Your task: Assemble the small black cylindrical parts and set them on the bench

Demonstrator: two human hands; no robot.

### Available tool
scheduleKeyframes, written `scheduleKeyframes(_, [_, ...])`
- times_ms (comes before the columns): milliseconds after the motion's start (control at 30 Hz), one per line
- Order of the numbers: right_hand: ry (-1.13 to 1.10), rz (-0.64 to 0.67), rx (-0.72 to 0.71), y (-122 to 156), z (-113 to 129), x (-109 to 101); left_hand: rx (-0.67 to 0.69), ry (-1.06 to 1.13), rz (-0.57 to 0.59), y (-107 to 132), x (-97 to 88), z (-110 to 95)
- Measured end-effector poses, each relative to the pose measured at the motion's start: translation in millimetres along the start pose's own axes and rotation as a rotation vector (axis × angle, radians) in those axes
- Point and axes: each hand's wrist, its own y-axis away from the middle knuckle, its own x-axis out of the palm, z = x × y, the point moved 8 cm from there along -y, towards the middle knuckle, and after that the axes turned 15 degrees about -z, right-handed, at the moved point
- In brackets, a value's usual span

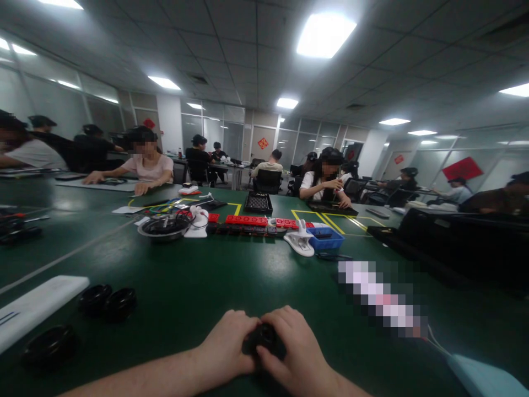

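My left hand (233,342) and my right hand (291,347) meet low in the middle of the view, over the green table. Between them is a black round part (266,335), gripped from both sides with curled fingers and thumbs. Much of it is hidden by the hands. Off to the left lie three glossy black ring-shaped parts: two side by side, with one black ring (120,303) on the right of the pair, and another black ring (52,344) nearer to me.
A long white object (41,306) lies at the left. Across the table are a metal bowl (163,227), red strips (247,220), a blue bin (326,239) and a black crate (258,203). A light-blue object (483,375) is at lower right. Other people sit at tables beyond.
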Motion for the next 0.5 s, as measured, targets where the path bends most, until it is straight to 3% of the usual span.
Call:
scheduleKeyframes(100, [-0.055,-0.048,-0.034,-0.6,4.1,-5.5,0.005,-0.005,-0.007,0.0,-1.4,-1.5])
scheduleKeyframes(333, [-0.015,0.087,0.068,0.6,-3.3,2.1,0.004,-0.014,-0.004,-0.1,0.6,1.6])
scheduleKeyframes(500, [0.091,0.031,0.179,-1.1,-12.9,-6.6,0.024,-0.009,-0.014,-0.6,2.0,2.7])
